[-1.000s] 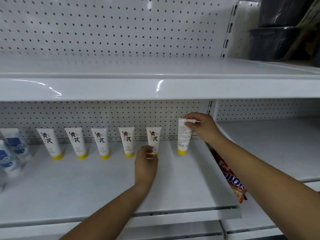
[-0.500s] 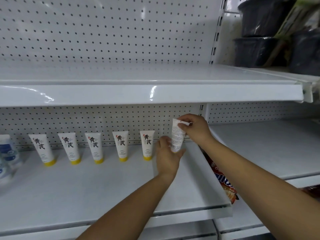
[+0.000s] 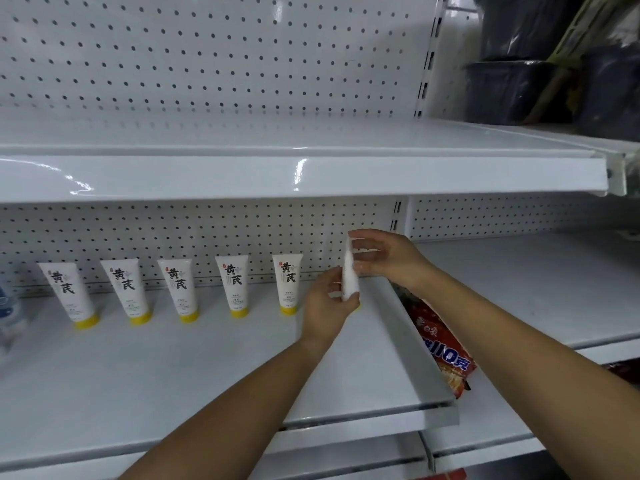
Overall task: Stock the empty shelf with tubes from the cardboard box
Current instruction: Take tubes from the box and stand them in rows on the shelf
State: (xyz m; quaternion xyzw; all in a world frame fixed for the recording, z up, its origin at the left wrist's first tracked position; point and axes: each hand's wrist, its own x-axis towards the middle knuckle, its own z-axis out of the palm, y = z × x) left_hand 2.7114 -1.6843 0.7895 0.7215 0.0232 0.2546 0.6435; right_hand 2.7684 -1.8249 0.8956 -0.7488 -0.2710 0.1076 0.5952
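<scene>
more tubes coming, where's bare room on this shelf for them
Bare: the shelf in front of the five standing tubes, out to its lip; also the neighbouring shelf beyond the snack bag. Crowded: the row's right end, where left hand and right hand hold a sixth tube.

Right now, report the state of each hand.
Left hand: closed around the lower end of the white tube.
Right hand: pinching the same tube's top.

Your left hand [image 3: 327, 306] has left the fifth tube [image 3: 289, 284] and now grips the lower end of the sixth tube [image 3: 349, 271]. Between it and your right hand [image 3: 388, 258], that tube has turned from showing its printed back to edge-on.
</scene>
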